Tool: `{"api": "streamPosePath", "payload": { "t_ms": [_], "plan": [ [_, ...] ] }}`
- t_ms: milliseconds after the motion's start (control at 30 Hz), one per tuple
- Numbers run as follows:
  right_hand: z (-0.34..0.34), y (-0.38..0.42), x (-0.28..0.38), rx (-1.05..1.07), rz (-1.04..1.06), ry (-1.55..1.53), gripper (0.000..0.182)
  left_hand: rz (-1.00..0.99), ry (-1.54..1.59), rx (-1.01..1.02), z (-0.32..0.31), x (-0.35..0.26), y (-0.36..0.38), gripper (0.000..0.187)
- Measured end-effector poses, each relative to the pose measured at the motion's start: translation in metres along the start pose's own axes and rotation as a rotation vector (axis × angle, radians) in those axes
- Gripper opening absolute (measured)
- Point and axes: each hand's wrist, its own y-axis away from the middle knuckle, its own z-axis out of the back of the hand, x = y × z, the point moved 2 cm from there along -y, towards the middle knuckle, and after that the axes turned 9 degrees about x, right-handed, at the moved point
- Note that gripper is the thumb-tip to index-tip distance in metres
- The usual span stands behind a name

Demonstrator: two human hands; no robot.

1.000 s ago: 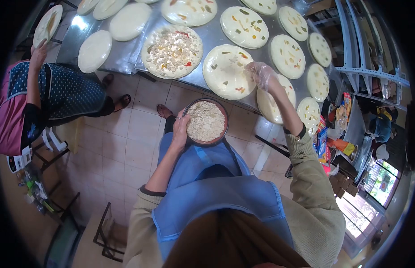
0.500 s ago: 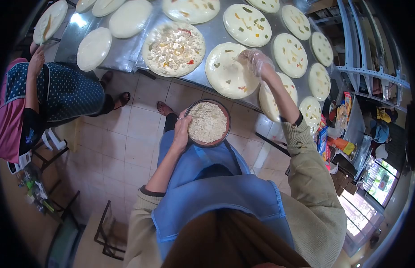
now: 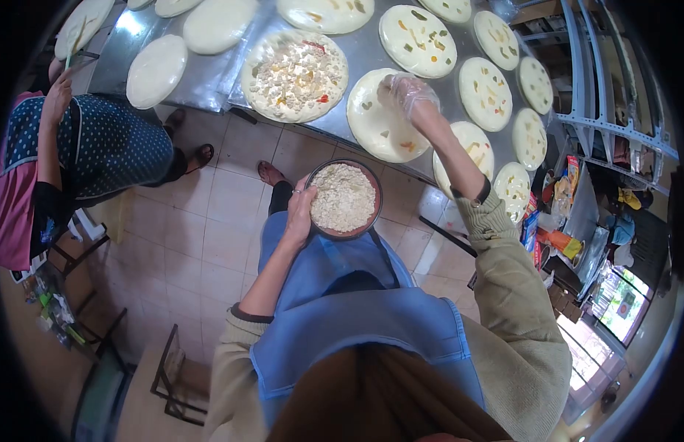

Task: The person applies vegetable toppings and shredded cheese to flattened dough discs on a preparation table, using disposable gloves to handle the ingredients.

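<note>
The left hand [image 3: 298, 208] grips the rim of a dark round bowl [image 3: 345, 198], fingers curled over its near-left edge and thumb on the outside, holding it level in front of the blue apron [image 3: 357, 309]. The bowl is full of pale shredded cheese [image 3: 343, 197] and hangs over the tiled floor [image 3: 209, 236], just short of the table's edge.

The right hand [image 3: 407, 91], in a thin clear glove, is stretched out over a pizza base [image 3: 382, 118] at the near edge of the metal table [image 3: 364, 51]. Its fingers are bunched and pointing down over the upper right part of that base; whether they hold any cheese I cannot tell (the glove and the blur hide it). This base carries a few bits of green and red topping and little else.

Just left of it lies a base already covered with cheese [image 3: 295, 75] and spots of red and yellow. Further right and behind, more bases with scattered toppings [image 3: 418, 40] stand in rows, close together. Toward the left end of the table are plain bases [image 3: 156, 71] with nothing visible on them.

At the left, another person in a dotted apron [image 3: 99, 147] stands beside the table, one hand [image 3: 58, 92] raised near its corner. Shelving [image 3: 614, 118] rises to the right.
</note>
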Motion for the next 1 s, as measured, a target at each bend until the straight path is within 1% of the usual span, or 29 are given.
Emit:
{"api": "streamPosePath", "payload": {
  "t_ms": [67, 133, 167, 267, 367, 467, 500, 600, 667, 733, 767, 867, 900, 1000],
  "plan": [
    [-0.006, 0.0, 0.006, 0.038, 0.06, 0.046, 0.02, -0.003, -0.001, -0.01, 0.001, 0.0, -0.001, 0.043],
    [-0.011, 0.002, 0.015, 0.096, 0.127, 0.293, 0.02, -0.011, 0.023, -0.001, 0.002, 0.0, -0.001, 0.043],
    [-0.007, 0.009, 0.02, 0.016, 0.18, 0.186, 0.021, -0.016, 0.034, 0.004, 0.002, 0.0, -0.002, 0.043],
    [-0.005, 0.02, 0.034, -0.005, 0.111, 0.161, 0.023, -0.01, 0.037, -0.008, -0.001, -0.007, -0.001, 0.043],
    [-0.006, 0.032, 0.042, 0.056, 0.014, 0.241, 0.022, -0.031, 0.021, 0.017, -0.002, -0.009, -0.003, 0.043],
    [0.003, 0.046, 0.066, 0.124, -0.171, -0.001, 0.019, -0.058, -0.039, 0.015, -0.003, -0.013, -0.004, 0.043],
    [0.017, 0.062, 0.097, 0.135, -0.271, -0.364, 0.022, -0.066, -0.049, 0.008, -0.006, -0.017, -0.003, 0.043],
    [0.01, 0.084, 0.13, 0.353, -0.138, -0.206, 0.026, -0.096, -0.083, 0.004, -0.019, -0.032, -0.003, 0.043],
    [-0.008, 0.096, 0.15, 0.457, -0.066, -0.037, 0.035, -0.126, -0.104, 0.013, -0.028, -0.036, -0.005, 0.043],
    [-0.026, 0.108, 0.174, 0.395, -0.059, 0.117, 0.036, -0.137, -0.085, -0.029, -0.039, -0.038, -0.004, 0.042],
    [-0.038, 0.113, 0.17, 0.316, 0.009, 0.059, 0.037, -0.143, -0.076, -0.052, -0.042, -0.038, -0.004, 0.042],
    [-0.041, 0.126, 0.155, 0.42, 0.027, -0.015, 0.038, -0.134, -0.099, -0.042, -0.049, -0.037, -0.004, 0.042],
    [-0.039, 0.131, 0.151, 0.316, 0.053, -0.069, 0.033, -0.144, -0.098, -0.031, -0.05, -0.034, -0.005, 0.042],
    [-0.045, 0.132, 0.132, 0.187, 0.051, -0.097, 0.025, -0.153, -0.122, -0.016, -0.052, -0.03, -0.009, 0.042]
  ]
}}
